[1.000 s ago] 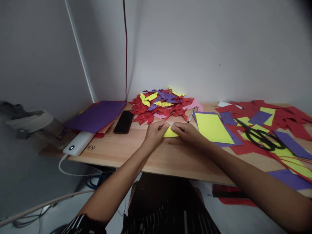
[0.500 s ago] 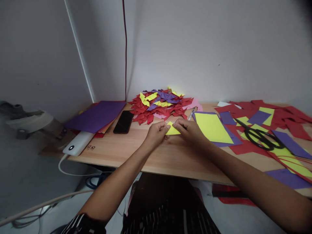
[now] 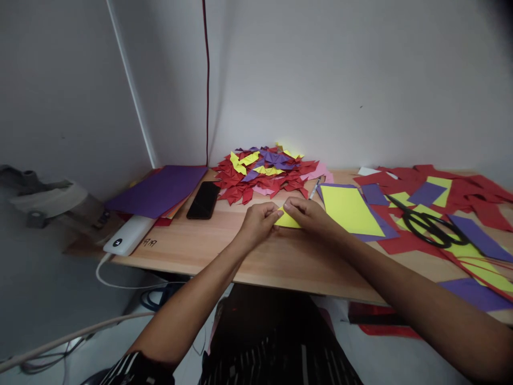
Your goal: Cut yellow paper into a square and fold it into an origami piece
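Note:
A small yellow paper piece (image 3: 287,221) lies on the wooden table (image 3: 208,251), pinched between both hands. My left hand (image 3: 257,222) grips its left edge with curled fingers. My right hand (image 3: 309,215) presses on its right side, fingers closed over the paper. Just behind the hands sits a heap of folded paper shapes (image 3: 266,172) in red, yellow, purple and pink.
A black phone (image 3: 203,199), purple sheets (image 3: 160,190) and a white power bank (image 3: 129,236) lie at the left. A large yellow sheet (image 3: 348,209), black scissors (image 3: 430,224), a pen (image 3: 315,188) and scattered coloured paper scraps (image 3: 460,198) cover the right side.
The yellow piece has been turned and shifted slightly between the fingers; my right hand has slid a little left over it. Both arms stay in place.

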`<state>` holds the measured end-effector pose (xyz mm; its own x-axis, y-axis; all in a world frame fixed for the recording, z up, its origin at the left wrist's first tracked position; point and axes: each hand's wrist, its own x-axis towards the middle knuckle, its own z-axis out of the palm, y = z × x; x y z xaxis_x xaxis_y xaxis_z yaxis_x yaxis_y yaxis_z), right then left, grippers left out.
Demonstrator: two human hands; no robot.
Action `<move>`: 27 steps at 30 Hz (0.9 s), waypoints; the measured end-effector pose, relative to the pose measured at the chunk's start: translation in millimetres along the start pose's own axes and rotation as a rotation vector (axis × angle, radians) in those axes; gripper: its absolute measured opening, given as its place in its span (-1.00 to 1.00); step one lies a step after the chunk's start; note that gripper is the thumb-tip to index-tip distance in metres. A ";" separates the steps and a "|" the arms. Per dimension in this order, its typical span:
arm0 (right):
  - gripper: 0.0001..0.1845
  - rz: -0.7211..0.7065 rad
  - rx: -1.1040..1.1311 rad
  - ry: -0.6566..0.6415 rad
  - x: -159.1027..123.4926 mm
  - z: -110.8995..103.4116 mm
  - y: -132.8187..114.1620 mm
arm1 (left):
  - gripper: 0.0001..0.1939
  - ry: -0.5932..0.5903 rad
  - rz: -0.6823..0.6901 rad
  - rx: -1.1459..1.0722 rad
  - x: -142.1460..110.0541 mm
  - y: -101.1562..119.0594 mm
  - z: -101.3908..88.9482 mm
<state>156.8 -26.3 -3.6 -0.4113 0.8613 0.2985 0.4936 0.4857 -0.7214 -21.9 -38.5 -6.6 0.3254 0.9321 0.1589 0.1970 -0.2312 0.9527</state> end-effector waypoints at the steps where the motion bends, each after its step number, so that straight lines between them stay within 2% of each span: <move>1: -0.64 0.001 -0.003 0.013 0.2 0.9 0.1 | -0.68 -0.003 0.003 0.008 -0.1 0.0 0.2; 12: -0.67 -0.025 -0.117 0.154 -2.8 0.2 -6.5 | -0.67 -0.090 -0.084 -0.119 2.2 2.5 2.1; 20: -0.65 0.014 -0.107 0.182 -3.2 -5.9 -6.6 | -0.69 -0.136 -0.118 -0.136 1.7 4.5 -0.1; 27: -0.67 0.051 -0.073 0.217 -4.2 -9.9 -8.6 | -0.72 -0.054 -0.168 -0.109 0.1 4.1 -1.3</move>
<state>161.9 -32.7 7.5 -0.2138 0.8930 0.3961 0.5670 0.4436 -0.6941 -22.3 -39.0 -2.3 0.3463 0.9380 -0.0157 0.1524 -0.0398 0.9875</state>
